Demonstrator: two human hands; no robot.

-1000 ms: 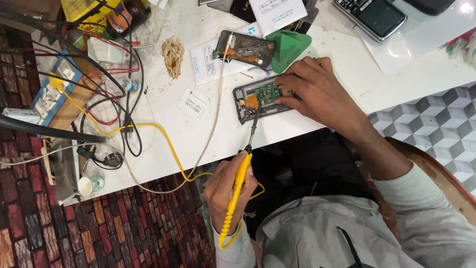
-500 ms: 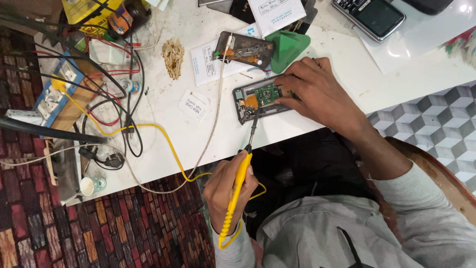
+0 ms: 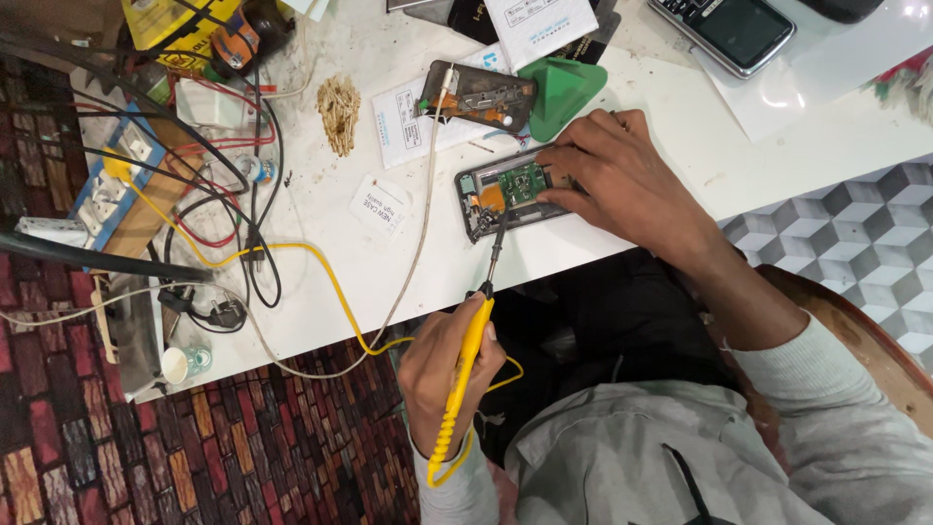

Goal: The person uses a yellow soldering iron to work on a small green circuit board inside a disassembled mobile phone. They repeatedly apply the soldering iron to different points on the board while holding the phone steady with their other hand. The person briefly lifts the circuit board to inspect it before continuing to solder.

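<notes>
White worktable (image 3: pixel 622 126), tangled cables (image 3: pixel 233 243), green wedge (image 3: pixel 564 92) beside opened phone (image 3: pixel 510 190).

Opened phone (image 3: pixel 510 192): back off, green board and orange flex exposed, flat near white table (image 3: pixel 622 117) front edge. Yellow-handled soldering iron (image 3: pixel 465 374): tip touching phone's near edge, handle off table.
</notes>
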